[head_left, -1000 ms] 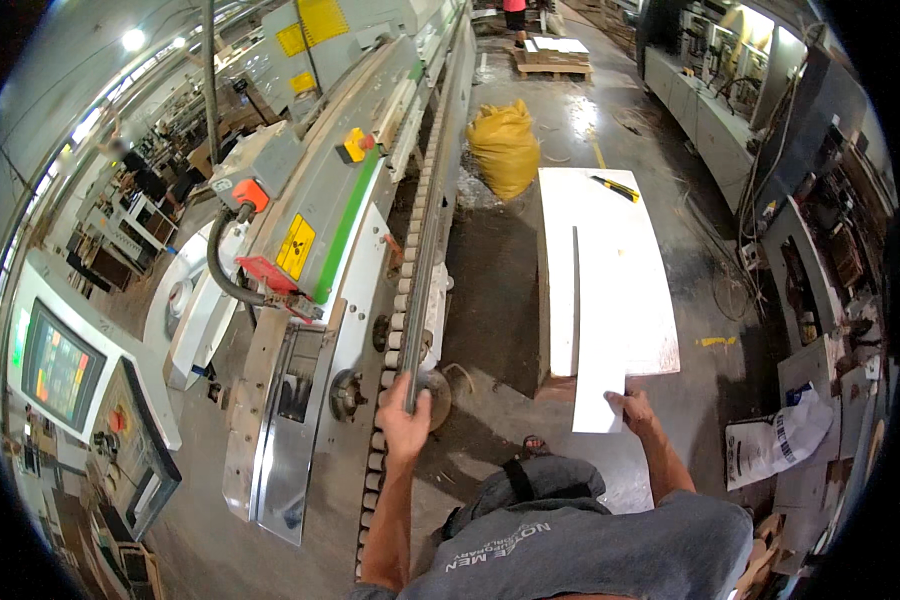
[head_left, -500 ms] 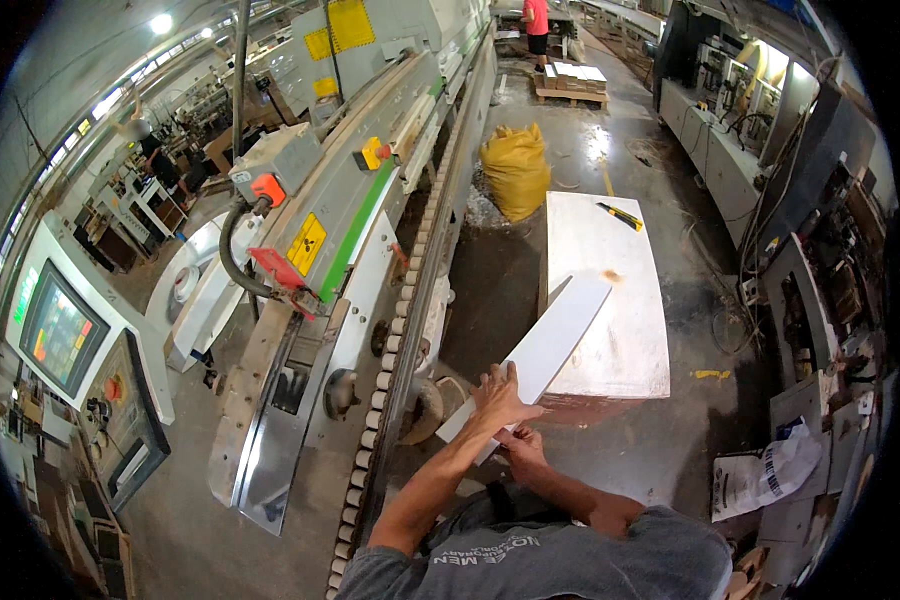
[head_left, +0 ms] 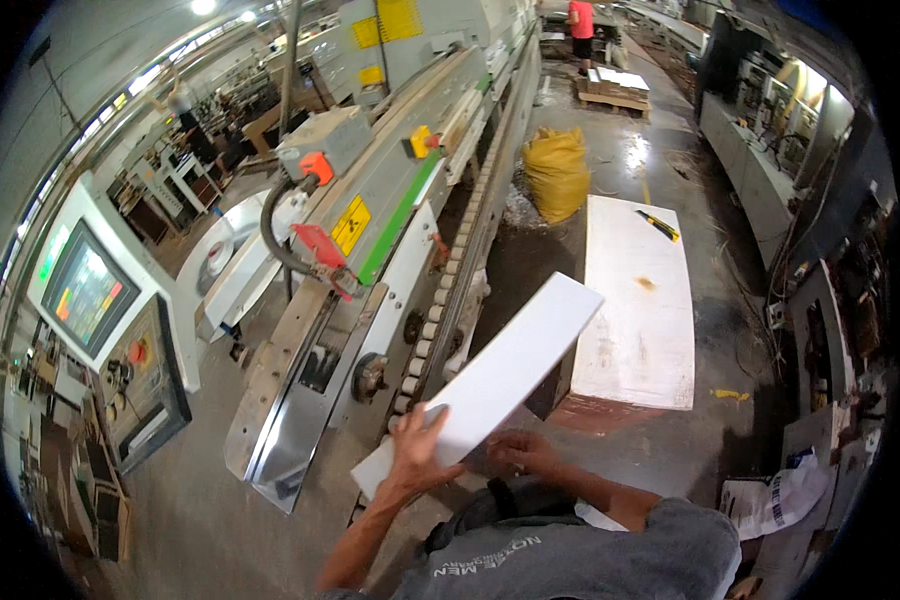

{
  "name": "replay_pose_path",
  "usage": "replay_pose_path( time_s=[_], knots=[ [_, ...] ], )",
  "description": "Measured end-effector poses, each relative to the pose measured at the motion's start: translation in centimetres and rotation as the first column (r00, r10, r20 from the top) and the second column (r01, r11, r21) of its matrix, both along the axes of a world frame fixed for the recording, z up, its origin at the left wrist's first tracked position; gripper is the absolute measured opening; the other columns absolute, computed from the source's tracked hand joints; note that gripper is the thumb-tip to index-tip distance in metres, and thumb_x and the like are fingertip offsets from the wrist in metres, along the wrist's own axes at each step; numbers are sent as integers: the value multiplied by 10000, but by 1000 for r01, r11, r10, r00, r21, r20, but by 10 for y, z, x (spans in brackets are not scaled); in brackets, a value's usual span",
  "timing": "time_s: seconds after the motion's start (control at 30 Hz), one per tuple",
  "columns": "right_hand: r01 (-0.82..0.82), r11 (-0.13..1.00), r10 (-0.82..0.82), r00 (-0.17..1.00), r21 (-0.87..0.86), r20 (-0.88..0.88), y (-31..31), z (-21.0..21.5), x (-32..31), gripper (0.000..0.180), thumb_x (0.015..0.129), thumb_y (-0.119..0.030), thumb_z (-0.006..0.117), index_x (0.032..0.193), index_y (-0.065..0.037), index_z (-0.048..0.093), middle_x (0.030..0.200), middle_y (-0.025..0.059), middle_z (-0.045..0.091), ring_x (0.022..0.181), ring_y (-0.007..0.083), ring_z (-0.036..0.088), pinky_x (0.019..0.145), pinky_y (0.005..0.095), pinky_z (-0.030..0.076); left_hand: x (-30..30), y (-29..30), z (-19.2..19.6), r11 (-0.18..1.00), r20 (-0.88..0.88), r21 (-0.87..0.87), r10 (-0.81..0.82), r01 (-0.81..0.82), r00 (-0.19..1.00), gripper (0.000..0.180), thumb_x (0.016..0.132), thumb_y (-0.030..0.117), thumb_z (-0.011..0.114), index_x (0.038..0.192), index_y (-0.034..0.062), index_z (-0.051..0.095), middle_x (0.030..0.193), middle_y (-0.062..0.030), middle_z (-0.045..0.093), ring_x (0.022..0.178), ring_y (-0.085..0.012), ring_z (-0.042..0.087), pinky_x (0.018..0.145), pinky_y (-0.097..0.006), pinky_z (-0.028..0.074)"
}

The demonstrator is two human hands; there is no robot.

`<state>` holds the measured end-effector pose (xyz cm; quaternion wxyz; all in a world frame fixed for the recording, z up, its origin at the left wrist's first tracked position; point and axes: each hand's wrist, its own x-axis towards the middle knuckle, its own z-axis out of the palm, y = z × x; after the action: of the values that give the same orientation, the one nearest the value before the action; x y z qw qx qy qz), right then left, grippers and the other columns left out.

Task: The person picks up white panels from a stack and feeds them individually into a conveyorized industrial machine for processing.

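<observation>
A long white board [head_left: 510, 365] slants from low centre up toward the right, held off the floor. My left hand [head_left: 417, 452] grips it near its lower end, fingers spread over the top face. Close to the board's near edge is my right hand [head_left: 528, 454], with fingers curled in; a small gap seems to part it from the board. What those fingers hold, if anything, is too dark to make out. The board's far end overlaps the left edge of a white-topped stack [head_left: 638, 330]. On that stack lies a yellow and black utility knife [head_left: 658, 226].
Left of me runs a long machine with a roller track [head_left: 432, 330], a metal guide plate [head_left: 288, 450] and a control screen [head_left: 88, 288]. A yellow sack [head_left: 557, 175] stands beyond the stack. A white bag [head_left: 778, 500] lies at right. Far off stands a person [head_left: 581, 30].
The board has swung left toward the roller track and shows more of its broad face. My left hand moved left with it. My right hand has come away from the board's edge.
</observation>
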<state>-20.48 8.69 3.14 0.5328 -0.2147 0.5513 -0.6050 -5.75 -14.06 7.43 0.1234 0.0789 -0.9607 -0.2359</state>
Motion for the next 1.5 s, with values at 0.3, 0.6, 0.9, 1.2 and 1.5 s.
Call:
replay_pose_path(
  time_s=[0.3, 0.6, 0.9, 1.2, 1.5],
  knots=[
    [-15, 993, 5, 996, -114, -88, -68, -22, 2, 465, 986, -280, 676, 1356, -14, 583, 1188, 119, 702, 1046, 217, 672, 893, 356, 552, 155, -44, 60, 835, 206, -167, 550, -524, 810, 1021, 564, 333, 936, 1464, 102, 513, 1529, -298, 335, 1354, -459, 365, 1150, -567, 274],
    [-340, 933, 278, 887, -114, -367, -145, 30, 56, 484, 987, -287, 661, 1366, -1, 569, 1244, 146, 677, 1100, 250, 664, 949, 377, 536, 224, -89, 58, 685, 291, -158, 721, -712, 629, 1004, 623, 304, 935, 1494, 113, 475, 1576, -283, 298, 1433, -459, 300, 1220, -585, 188],
    [-383, 903, 255, 843, -196, -473, -248, 15, 92, 570, 974, -353, 667, 1374, 35, 546, 1232, 183, 656, 1044, 239, 659, 909, 366, 545, 249, -151, -19, 724, -17, -248, 661, -644, 750, 829, 646, 321, 930, 1371, 79, 607, 1536, -290, 391, 1427, -435, 358, 1160, -567, 285],
    [-292, 928, 155, 867, -232, -474, -314, 1, 121, 665, 956, -317, 700, 1447, 58, 455, 1249, 215, 626, 1050, 297, 653, 929, 403, 551, 241, -167, -35, 743, -228, -202, 598, -638, 768, 557, 685, 166, 874, 1167, -37, 683, 1358, -220, 603, 1258, -416, 533, 1096, -494, 397],
    [-288, 953, 145, 704, -93, -695, -318, 11, 142, 721, 950, -289, 659, 1480, 102, 363, 1536, 300, 370, 1269, 394, 550, 1026, 431, 513, 248, -170, -44, 768, -207, -167, 586, -619, 783, 593, 727, 188, 832, 1238, -54, 654, 1423, -249, 548, 1326, -445, 470, 1130, -520, 353]
  ],
)
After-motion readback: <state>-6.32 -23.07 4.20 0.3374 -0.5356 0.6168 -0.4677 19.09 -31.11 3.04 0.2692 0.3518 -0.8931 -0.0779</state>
